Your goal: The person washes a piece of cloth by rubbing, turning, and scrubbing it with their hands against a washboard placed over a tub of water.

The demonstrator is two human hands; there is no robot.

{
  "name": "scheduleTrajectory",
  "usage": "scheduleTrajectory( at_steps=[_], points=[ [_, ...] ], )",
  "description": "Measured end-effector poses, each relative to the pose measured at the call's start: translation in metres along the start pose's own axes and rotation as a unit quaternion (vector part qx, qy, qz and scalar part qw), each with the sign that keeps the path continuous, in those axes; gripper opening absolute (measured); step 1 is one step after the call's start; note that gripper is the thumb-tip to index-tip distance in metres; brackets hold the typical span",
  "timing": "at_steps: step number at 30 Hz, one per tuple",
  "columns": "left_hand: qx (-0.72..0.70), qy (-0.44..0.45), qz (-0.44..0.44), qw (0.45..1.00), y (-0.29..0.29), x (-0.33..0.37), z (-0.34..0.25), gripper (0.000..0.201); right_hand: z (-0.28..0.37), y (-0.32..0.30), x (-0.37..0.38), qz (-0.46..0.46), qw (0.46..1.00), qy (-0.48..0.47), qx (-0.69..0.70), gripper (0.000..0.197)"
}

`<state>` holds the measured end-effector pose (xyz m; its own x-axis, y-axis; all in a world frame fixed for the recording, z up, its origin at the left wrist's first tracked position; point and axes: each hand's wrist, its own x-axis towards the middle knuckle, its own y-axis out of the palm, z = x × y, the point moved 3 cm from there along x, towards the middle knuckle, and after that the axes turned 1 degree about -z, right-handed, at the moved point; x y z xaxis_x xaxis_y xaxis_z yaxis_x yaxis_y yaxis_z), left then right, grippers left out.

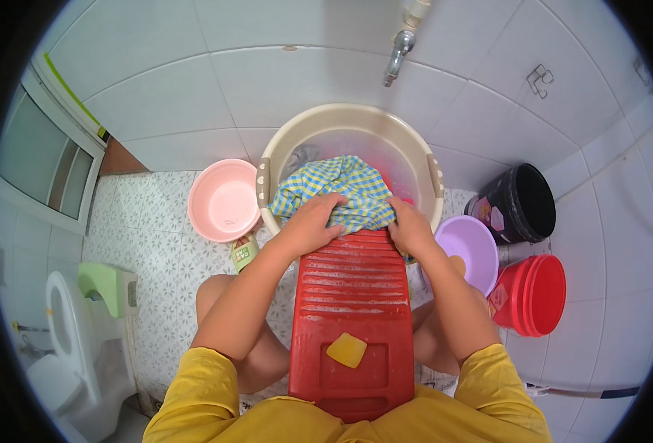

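A bunched cloth [341, 184] in blue, yellow and white checks lies at the top of a red washboard [354, 289], partly over the big cream basin [347, 112]. My left hand [316, 223] is closed on the cloth's near left side, fingers curled into its folds. At its right edge, my right hand [412, 227] grips the same cloth, with some fingertips hidden. The washboard slopes from my lap to the basin, its ridges wet and whitish. A yellow bar of soap [347, 350] rests in the recess at the washboard's near end.
Left of the basin stand a pink basin [223, 171] and a small green package [245, 252]. A purple basin [478, 247], a black bucket [537, 203] and a red bucket [546, 295] are at right. A tap [399, 55] hangs above. Farther left are a green stool [101, 279] and a toilet [94, 376].
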<state>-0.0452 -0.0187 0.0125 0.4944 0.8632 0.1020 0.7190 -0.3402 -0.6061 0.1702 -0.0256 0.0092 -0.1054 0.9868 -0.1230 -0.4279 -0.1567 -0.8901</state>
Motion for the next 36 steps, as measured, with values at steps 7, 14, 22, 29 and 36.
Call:
scheduleTrajectory(
  at_steps=[7,14,22,29,36],
  points=[
    [0.076,0.071,-0.169,0.980,-0.032,0.016,-0.018,0.105,0.061,-0.080,0.016,-0.006,0.829,-0.017,0.559,0.034],
    [-0.154,0.035,-0.162,0.974,-0.030,0.060,-0.025,0.062,0.104,-0.131,0.033,0.128,0.490,-0.129,0.853,0.030],
    [-0.551,-0.178,-0.112,0.808,-0.053,0.082,-0.054,0.024,-0.036,-0.044,0.029,0.021,0.618,0.119,0.777,0.038],
    [-0.821,-0.130,0.051,0.554,-0.019,0.047,-0.080,0.037,0.000,0.006,0.023,0.073,0.490,0.123,0.860,0.047],
    [-0.563,-0.119,-0.184,0.796,-0.028,-0.020,-0.070,0.039,-0.002,-0.005,0.021,0.062,0.668,0.035,0.740,0.041]
  ],
)
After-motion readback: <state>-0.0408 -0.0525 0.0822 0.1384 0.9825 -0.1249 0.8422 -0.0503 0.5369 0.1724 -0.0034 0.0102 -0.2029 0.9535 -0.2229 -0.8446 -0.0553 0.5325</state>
